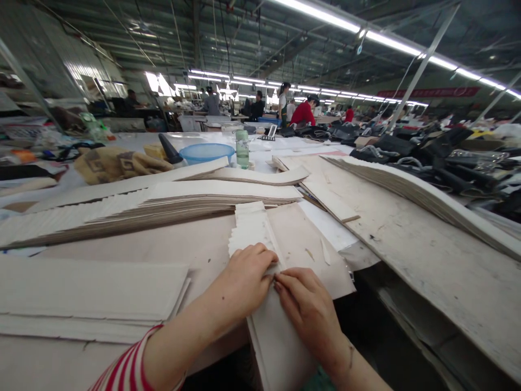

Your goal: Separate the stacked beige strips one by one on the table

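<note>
A long off-white strip (250, 225) with a ragged left edge runs from the middle of the table toward me and over the near edge. My left hand (253, 274) lies on it, fingers curled at its right edge. Just to the right, my right hand (305, 304) has its thumb and fingers pinched together on the same strip's edge. The fingertips of both hands nearly meet. Their grip partly hides the strip's edge.
Fanned stacks of white strips (195, 198) lie behind my hands, with flat panels (89, 288) at the left. A long board (407, 239) holds another stack (431, 198) at the right. Farther back are a blue basin (207, 153), a green bottle (242, 149) and several people.
</note>
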`<control>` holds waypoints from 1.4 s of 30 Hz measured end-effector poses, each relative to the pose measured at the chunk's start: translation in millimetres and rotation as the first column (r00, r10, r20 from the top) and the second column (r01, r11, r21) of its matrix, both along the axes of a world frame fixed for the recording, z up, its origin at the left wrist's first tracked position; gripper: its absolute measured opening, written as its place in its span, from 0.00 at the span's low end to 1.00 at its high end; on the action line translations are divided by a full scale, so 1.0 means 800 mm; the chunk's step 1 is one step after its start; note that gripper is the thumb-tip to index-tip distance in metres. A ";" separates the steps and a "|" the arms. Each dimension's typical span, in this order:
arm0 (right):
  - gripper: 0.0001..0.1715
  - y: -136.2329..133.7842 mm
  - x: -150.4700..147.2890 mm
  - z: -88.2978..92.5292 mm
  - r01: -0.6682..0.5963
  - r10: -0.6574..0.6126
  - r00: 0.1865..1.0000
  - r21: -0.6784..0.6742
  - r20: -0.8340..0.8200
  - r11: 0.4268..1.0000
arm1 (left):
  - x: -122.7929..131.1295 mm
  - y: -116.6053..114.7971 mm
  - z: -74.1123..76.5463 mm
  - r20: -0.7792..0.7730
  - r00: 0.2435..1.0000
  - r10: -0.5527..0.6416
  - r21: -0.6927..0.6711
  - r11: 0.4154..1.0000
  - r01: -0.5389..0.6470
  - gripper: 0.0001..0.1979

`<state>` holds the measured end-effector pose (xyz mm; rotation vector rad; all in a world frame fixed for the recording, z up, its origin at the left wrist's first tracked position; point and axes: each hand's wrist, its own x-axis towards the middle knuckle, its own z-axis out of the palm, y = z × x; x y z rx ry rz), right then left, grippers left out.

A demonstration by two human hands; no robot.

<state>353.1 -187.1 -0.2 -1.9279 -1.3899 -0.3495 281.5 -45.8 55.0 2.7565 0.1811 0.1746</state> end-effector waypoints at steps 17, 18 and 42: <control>0.07 0.006 0.012 -0.001 0.007 -0.009 0.988 -0.011 -0.153 1.000 | -0.009 -0.012 -0.012 -0.039 0.996 -0.077 0.280 0.956 0.085 0.13; 0.10 0.008 0.017 -0.001 0.003 -0.004 0.984 -0.005 -0.177 1.000 | -0.009 -0.010 -0.013 -0.036 0.996 -0.081 0.268 0.959 0.088 0.14; 0.16 0.029 0.034 0.075 -0.318 0.316 0.944 -0.491 -0.089 0.811 | -0.035 0.027 -0.009 -0.027 0.999 0.042 -0.130 0.990 -0.045 0.07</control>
